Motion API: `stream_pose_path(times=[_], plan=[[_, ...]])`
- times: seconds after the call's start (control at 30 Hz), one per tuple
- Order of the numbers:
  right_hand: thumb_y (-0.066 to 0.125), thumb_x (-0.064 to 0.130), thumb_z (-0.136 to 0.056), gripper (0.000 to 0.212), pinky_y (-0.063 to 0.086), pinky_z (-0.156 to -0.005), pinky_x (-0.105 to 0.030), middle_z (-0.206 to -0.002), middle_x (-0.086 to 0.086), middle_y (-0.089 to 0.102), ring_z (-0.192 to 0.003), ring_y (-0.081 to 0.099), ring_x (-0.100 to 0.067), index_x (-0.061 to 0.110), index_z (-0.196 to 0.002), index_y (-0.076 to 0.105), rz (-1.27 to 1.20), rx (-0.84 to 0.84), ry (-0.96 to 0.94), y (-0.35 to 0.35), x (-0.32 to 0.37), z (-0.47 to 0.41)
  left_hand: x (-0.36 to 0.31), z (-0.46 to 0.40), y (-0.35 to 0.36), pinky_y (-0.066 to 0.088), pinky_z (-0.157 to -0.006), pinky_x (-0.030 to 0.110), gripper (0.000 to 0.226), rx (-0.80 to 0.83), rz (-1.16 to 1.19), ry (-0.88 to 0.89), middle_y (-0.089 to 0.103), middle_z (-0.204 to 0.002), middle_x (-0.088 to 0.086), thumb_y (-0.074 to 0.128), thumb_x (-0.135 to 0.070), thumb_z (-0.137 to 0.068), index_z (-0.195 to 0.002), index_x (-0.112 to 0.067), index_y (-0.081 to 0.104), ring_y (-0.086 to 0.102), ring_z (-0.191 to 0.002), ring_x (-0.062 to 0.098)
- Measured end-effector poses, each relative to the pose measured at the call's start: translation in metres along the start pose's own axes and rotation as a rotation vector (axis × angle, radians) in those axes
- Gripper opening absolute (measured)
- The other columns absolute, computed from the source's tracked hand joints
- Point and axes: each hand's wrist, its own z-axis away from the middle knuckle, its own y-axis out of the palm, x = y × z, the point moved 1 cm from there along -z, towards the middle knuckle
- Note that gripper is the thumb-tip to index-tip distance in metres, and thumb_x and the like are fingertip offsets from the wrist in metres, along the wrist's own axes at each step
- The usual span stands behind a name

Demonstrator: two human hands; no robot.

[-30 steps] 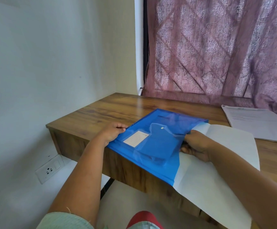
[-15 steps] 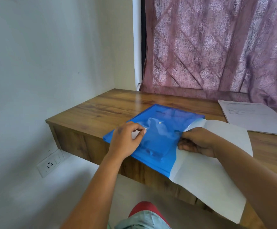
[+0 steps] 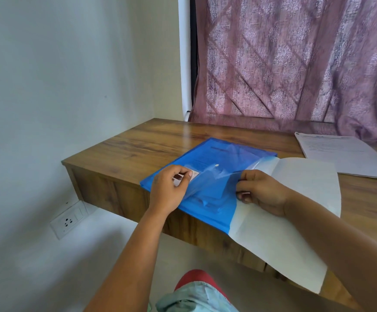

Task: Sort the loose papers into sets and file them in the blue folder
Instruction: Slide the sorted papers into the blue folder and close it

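Observation:
A translucent blue folder (image 3: 214, 161) lies on the wooden desk (image 3: 142, 149), its near corner hanging over the front edge. White papers (image 3: 295, 199) stick out of its right side, partly inside the folder. My left hand (image 3: 169, 190) pinches the edge of the folder's blue flap, lifting it. My right hand (image 3: 261, 192) grips the papers where they enter the folder. A white snap button (image 3: 216, 165) shows on the folder's face.
A second stack of printed papers (image 3: 345, 156) lies at the desk's far right. A mauve patterned curtain (image 3: 295, 64) hangs behind the desk. A wall socket (image 3: 69, 219) sits low on the left wall. My knees show below the desk edge.
My left hand moved from the folder's left edge onto its top and now pinches the flap, which is lifted. My right hand stays on the papers.

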Motion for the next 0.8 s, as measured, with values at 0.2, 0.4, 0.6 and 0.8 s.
stream_pose_path(times=[0.2,0.4,0.6,0.8], plan=[[0.082,0.007,-0.073,0.044,0.055,-0.075,-0.023,-0.100,0.002,0.067,-0.075,0.060,-0.010,0.022,-0.112,0.065,0.426,-0.027,-0.261,-0.0024,-0.0097,-0.0001,-0.0002,-0.0009,-0.0012,0.043,-0.068,0.005,0.007,0.006,0.028,-0.008,0.063,-0.086,-0.018,0.066,-0.026,-0.092,-0.091,-0.021,0.069,0.058,-0.091,-0.005],[0.082,0.011,-0.073,0.041,0.056,-0.075,-0.023,-0.096,0.007,0.068,-0.080,0.062,-0.013,0.024,-0.109,0.067,0.411,-0.022,-0.316,-0.0027,-0.0091,-0.0002,-0.0005,-0.0017,-0.0024,0.045,-0.068,0.007,0.003,0.003,0.048,-0.016,0.061,-0.085,-0.023,0.066,-0.027,-0.092,-0.090,-0.025,0.067,0.057,-0.092,-0.007],[0.074,0.000,-0.077,0.037,0.055,-0.072,-0.021,-0.085,0.016,0.068,-0.075,0.060,-0.009,0.029,-0.099,0.067,0.422,-0.066,-0.332,-0.0020,-0.0067,0.0000,-0.0021,-0.0022,-0.0044,0.049,-0.069,0.012,0.004,0.003,0.058,-0.032,0.059,-0.086,-0.026,0.065,-0.029,-0.092,-0.089,-0.031,0.063,0.056,-0.092,-0.012],[0.071,-0.003,-0.077,0.038,0.046,-0.062,-0.009,-0.069,0.021,0.063,-0.066,0.060,0.004,0.034,-0.083,0.062,0.408,-0.157,-0.338,0.0010,-0.0044,-0.0008,-0.0018,-0.0023,-0.0052,0.049,-0.068,0.011,0.003,0.005,0.056,-0.036,0.059,-0.086,-0.025,0.065,-0.031,-0.092,-0.090,-0.031,0.063,0.056,-0.093,-0.011]])
